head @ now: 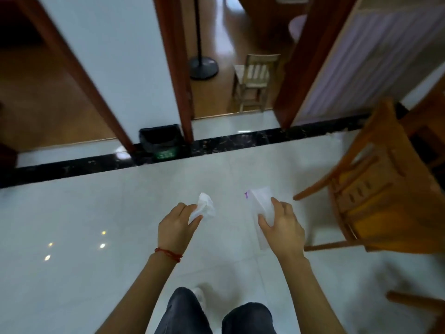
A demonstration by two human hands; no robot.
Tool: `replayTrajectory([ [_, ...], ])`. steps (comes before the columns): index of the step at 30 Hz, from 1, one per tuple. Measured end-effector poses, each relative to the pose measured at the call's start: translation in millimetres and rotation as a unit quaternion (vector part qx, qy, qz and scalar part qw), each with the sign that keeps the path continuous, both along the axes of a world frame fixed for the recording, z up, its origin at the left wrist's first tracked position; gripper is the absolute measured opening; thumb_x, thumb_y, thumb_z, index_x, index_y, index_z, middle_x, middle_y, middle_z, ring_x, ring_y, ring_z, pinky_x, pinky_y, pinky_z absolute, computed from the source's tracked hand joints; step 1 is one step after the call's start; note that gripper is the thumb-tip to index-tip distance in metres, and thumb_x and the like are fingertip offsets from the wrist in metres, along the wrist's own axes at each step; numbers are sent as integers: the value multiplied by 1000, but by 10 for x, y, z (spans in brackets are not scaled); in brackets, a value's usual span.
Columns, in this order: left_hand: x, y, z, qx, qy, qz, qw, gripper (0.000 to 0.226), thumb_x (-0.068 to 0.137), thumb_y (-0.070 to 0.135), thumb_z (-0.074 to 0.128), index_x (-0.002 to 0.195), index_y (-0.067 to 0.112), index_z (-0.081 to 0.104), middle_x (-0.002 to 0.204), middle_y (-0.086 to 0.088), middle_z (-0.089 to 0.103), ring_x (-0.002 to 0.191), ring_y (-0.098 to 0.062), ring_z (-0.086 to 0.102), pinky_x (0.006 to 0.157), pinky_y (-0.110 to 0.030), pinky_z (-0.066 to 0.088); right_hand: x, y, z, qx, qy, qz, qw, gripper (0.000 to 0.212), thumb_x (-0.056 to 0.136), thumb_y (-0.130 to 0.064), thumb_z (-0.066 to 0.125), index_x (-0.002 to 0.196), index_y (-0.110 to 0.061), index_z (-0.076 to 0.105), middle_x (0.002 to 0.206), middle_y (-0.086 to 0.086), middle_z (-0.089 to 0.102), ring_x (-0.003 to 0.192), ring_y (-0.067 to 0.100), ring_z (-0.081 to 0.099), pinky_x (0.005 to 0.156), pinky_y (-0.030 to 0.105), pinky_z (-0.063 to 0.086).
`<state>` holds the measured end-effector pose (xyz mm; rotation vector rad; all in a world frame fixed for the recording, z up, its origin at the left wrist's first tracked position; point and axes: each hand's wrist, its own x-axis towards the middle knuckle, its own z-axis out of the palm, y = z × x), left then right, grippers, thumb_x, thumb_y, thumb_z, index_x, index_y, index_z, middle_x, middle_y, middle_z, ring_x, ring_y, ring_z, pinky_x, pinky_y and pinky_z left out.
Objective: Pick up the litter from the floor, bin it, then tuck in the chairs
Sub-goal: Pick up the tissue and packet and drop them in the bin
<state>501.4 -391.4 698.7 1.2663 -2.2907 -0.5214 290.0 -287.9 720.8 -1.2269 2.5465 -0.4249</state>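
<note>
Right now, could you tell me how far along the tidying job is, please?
The picking up looks done: the left hand holds a crumpled tissue and the right hand holds a flat white wrapper, and no other litter shows on the floor. In hand is carrying both to the black bin ahead by the wall. Left: dropping them in, then tucking in the wooden chair on the right.

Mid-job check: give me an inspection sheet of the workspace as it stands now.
Surface: pale tiled floor, glossy, with a black border strip.
Job's things: crumpled tissue in left hand; flat white wrapper in right hand; black-lined bin ahead by the wall; wooden chair at right.
Clutter: no other litter seen.
Grippers: both hands closed on litter.
Cables: nothing seen.
Surroundings: doorway, small chair, stand base.
</note>
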Motion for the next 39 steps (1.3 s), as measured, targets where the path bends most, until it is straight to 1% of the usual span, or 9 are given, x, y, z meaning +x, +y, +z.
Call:
replayTrajectory([
  [4,473,-369,30,2,-1,51,999,25,61,2,84,83,2,70,63,-12,62,48,-26,58,41,-29,52,382,-644,-17,0,-1,66,998,51,87,-40,53,130,-18,38,127,9,48,96,25,58,74,34,49],
  [8,679,-710,-15,8,-2,92,996,26,60,3,84,83,4,71,63,-11,60,49,-25,57,41,-28,47,546,-1172,-39,-11,-6,103,995,52,86,-39,54,131,-17,38,126,10,49,96,26,58,75,35,51],
  [15,545,-1520,-118,9,1,119,993,23,62,5,83,82,5,70,63,-10,60,48,-24,55,37,-29,48,386,-2163,-148,-16,-6,132,991,53,86,-40,55,131,-16,40,129,11,49,99,27,58,76,36,51],
  [24,343,-2677,-16,6,-9,157,988,25,65,6,82,86,2,70,66,-11,61,50,-25,57,41,-28,50,127,-3585,-46,-27,-10,197,980,54,85,-37,57,132,-14,40,128,12,50,101,28,58,75,36,52],
  [26,364,-2935,2,2,-10,163,987,21,69,9,80,86,2,70,66,-12,61,51,-25,57,40,-31,51,150,-3875,-34,-27,-12,203,979,54,86,-38,56,132,-15,40,129,11,49,102,28,57,75,36,52],
  [28,397,-3225,-13,-5,-13,165,986,19,72,15,71,85,2,70,65,-12,61,50,-26,57,39,-31,51,194,-4154,-64,-28,-13,207,978,53,86,-37,56,132,-16,39,129,11,49,101,27,57,73,35,51],
  [32,487,-3907,-131,-9,-10,157,988,32,78,29,58,84,0,70,66,-14,62,51,-28,59,42,-31,53,299,-4755,-199,-10,-12,204,979,53,86,-37,56,131,-15,40,128,10,49,99,27,58,70,32,50],
  [36,620,-4678,-255,15,-10,136,991,22,71,17,68,84,0,70,66,-14,62,50,-28,59,42,-31,53,454,-5391,-341,11,-13,168,986,54,87,-38,55,133,-16,38,130,10,47,103,26,56,72,33,49],
  [39,767,-5243,-315,15,-13,128,992,22,70,18,68,85,1,70,68,-14,63,52,-28,61,42,-32,53,620,-5865,-412,23,-17,153,988,54,87,-38,54,133,-16,38,130,9,47,104,25,56,72,30,47],
])
